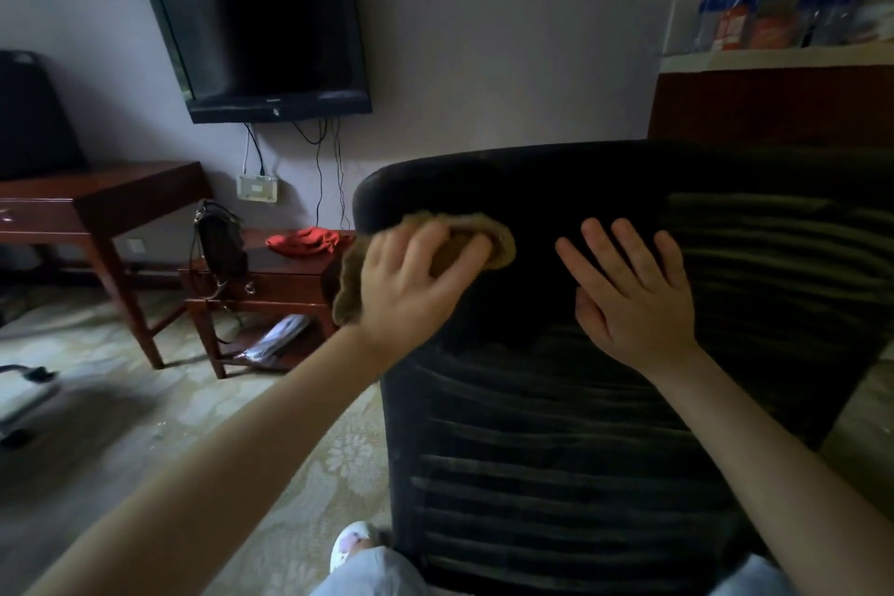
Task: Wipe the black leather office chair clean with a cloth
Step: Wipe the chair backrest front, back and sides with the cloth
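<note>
- Forearms reach up from the lower edge to the chair [556,450], whose black backrest stands directly ahead.
- Left hand [416,286]: fingers spread, pressing the brown cloth [498,240] against the backrest's upper left corner.
- Right hand [638,300]: flat, fingers straight, resting on the backrest near the cloth, not touching it.
- Shelf [774,56], upper right: carries several bottles [774,0], blurred.
- Low tabletop [290,261]: carries a black bag [220,242] and red fabric [302,240].
</note>
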`<state>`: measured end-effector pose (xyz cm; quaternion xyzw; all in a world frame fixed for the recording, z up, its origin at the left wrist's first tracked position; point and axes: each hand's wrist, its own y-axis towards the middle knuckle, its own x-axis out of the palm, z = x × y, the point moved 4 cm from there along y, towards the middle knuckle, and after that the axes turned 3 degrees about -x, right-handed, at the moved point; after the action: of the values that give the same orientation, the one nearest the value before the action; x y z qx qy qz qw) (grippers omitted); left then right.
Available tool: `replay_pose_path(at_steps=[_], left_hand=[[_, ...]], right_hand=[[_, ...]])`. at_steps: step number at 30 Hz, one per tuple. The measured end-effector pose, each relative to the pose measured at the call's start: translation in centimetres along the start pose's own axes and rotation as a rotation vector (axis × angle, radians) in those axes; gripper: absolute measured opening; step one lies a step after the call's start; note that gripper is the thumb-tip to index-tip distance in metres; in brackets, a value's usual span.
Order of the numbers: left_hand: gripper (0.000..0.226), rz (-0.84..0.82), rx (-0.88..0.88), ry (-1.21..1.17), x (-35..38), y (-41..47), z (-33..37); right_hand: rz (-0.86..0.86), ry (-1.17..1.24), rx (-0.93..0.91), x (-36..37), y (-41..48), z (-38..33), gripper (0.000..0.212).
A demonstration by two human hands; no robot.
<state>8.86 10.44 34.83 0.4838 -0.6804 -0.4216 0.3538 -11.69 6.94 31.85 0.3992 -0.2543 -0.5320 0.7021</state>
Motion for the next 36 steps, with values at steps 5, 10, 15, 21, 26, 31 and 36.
replay_pose_path(at_steps=[5, 10, 15, 21, 26, 31, 36], left_hand=[[0.026, -0.156, 0.357, -0.142, -0.3, -5.0, 0.8], [0.022, -0.087, 0.341, -0.101, -1.0, -2.9, -2.9], [0.014, 0.021, -0.075, -0.071, -0.5, -0.2, -5.5], [0.030, 0.231, -1.134, -0.329, 0.5, 0.8, -5.3], [0.030, 0.007, -1.204, -0.321, 0.3, 3.4, -6.0], [0.030, -0.176, -0.723, -0.277, 0.9, 7.1, -0.3], [0.024, -0.094, -0.546, -0.266, 1.6, 5.1, -1.2]], right_hand=[[0.003, 0.004, 0.013, 0.0, 0.0, -0.2, 0.054], [-0.016, -0.005, 0.010, 0.1, 0.3, -0.7, 0.055], [-0.050, -0.033, 0.004, 0.4, 0.9, -1.4, 0.055], [-0.090, -0.040, 0.027, 0.6, 2.3, -3.1, 0.054], [-0.162, -0.095, 0.015, 1.4, 3.6, -5.1, 0.049], [-0.167, -0.047, -0.004, 1.6, 5.0, -6.6, 0.041], [-0.288, 0.093, -0.071, 0.9, 5.5, -7.2, 0.044]])
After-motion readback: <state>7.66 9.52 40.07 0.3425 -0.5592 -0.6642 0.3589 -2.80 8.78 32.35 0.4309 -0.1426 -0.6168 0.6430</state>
